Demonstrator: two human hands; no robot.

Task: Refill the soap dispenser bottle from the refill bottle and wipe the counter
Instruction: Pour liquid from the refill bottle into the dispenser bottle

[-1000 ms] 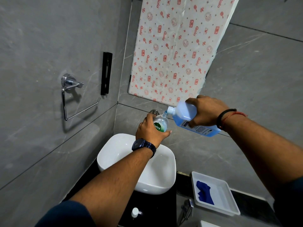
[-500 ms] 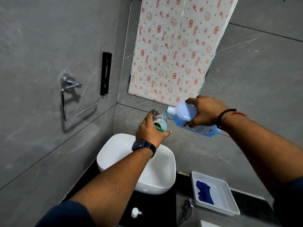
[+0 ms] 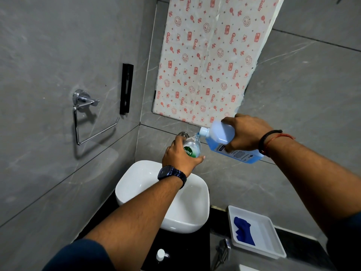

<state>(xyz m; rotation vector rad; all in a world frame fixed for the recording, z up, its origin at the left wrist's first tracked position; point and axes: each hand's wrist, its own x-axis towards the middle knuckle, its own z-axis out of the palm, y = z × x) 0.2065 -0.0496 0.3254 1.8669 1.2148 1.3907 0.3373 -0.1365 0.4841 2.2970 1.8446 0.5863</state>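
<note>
Blue liquid pools along the lower side of the refill bottle (image 3: 224, 140), which your right hand (image 3: 248, 133) grips round the body, fingers curled over the label, so that it lies tipped with its white neck pointing left and slightly down. That neck sits right at the open mouth of the soap dispenser bottle (image 3: 192, 149); whether the two touch, you cannot tell from this angle. Your left hand (image 3: 179, 156) is wrapped round the clear dispenser, the green label showing between thumb and fingers, and holds it roughly upright in the air above the back edge of the white basin (image 3: 140, 178). A dark watch (image 3: 172, 174) sits on your left wrist and a black band (image 3: 268, 140) on your right. Below the basin, on the black counter (image 3: 183, 249), a small white cap (image 3: 160, 254) rests near the front. To the right stands a white tray (image 3: 261, 234) with a blue cloth (image 3: 243, 230) crumpled in its left half. On the grey tiled wall a chrome towel ring (image 3: 86, 118) hangs at your left, and patterned red-and-white paper (image 3: 211, 55) covers the panel ahead.
</note>
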